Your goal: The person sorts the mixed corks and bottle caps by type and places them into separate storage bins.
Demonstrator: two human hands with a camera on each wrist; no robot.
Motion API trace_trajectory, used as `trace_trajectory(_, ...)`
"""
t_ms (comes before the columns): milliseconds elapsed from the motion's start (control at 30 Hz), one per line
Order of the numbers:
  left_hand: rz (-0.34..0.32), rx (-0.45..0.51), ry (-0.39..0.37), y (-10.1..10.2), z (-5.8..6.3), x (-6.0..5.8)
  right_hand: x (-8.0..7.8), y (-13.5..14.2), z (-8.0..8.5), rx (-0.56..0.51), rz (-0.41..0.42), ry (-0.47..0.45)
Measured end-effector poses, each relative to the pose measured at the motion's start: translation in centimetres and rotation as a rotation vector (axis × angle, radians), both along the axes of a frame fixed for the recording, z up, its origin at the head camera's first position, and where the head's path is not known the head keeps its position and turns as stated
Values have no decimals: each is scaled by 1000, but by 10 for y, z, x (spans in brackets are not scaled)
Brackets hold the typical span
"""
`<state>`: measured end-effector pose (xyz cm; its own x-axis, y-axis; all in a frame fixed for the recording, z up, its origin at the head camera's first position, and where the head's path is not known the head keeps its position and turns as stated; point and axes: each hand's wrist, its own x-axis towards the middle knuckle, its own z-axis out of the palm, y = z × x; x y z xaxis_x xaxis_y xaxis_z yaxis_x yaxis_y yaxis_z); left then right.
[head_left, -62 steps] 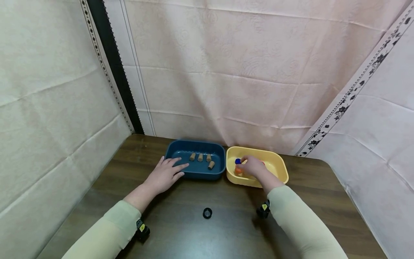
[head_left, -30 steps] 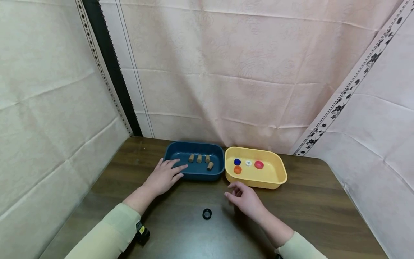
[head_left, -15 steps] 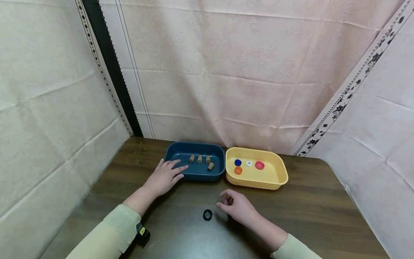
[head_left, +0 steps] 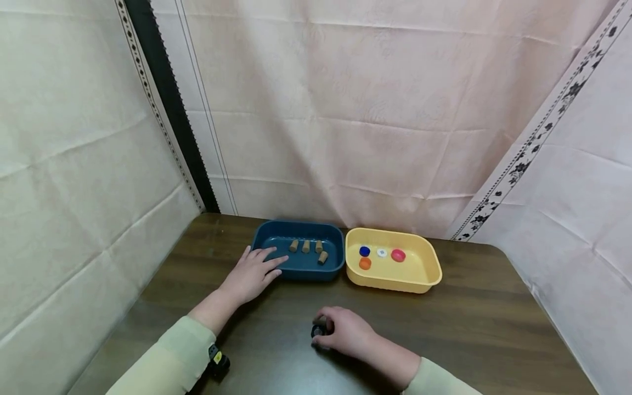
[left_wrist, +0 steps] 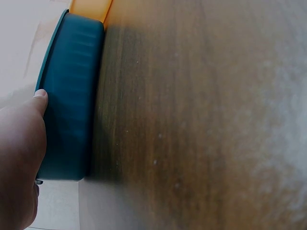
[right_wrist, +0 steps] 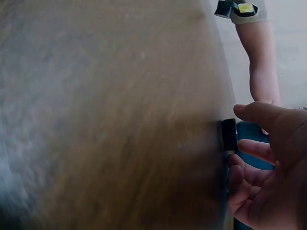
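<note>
My left hand (head_left: 250,274) rests with spread fingers over the left front rim of a blue tray (head_left: 266,263). In the left wrist view its thumb (left_wrist: 41,94) lies on that tray's edge. Several corks (head_left: 306,247) are inside, most of them upright. On the table in front, my right hand (head_left: 345,332) has its thumb and forefinger on either side of a small black ring-shaped piece (head_left: 318,330) with a paler middle. From the right wrist, the black piece (right_wrist: 230,135) shows as a short cylinder, with the thumb apart from it and the forefinger close by.
A yellow tray (head_left: 419,277) stands right beside the blue one. It holds a blue disc (head_left: 364,251), an orange disc (head_left: 365,263), a white disc (head_left: 382,252) and a red disc (head_left: 398,255). Pale cloth (head_left: 345,137) hangs behind the wooden table (head_left: 474,312).
My right hand has come out of the yellow tray, moving toward me and left to the black piece. My left hand stays on the blue tray.
</note>
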<state>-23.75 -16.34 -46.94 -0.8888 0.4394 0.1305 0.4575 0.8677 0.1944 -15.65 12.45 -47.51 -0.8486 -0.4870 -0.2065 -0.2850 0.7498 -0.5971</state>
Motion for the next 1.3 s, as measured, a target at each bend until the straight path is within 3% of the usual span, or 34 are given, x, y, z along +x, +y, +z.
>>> trace_trajectory(267, 6, -12, 21, -1, 3, -3, 2, -4, 6, 46, 43, 55)
trace_trajectory(933, -5, -15, 21, 0, -1, -4, -3, 8, 20, -22, 38, 21)
trace_trajectory(1100, -13, -11, 33, 0, 0, -2, -7, 14, 26, -43, 14, -23)
trace_trajectory(1300, -19, -9, 38, -1, -1, -2, -18, 28, 42, -154, -6, -96)
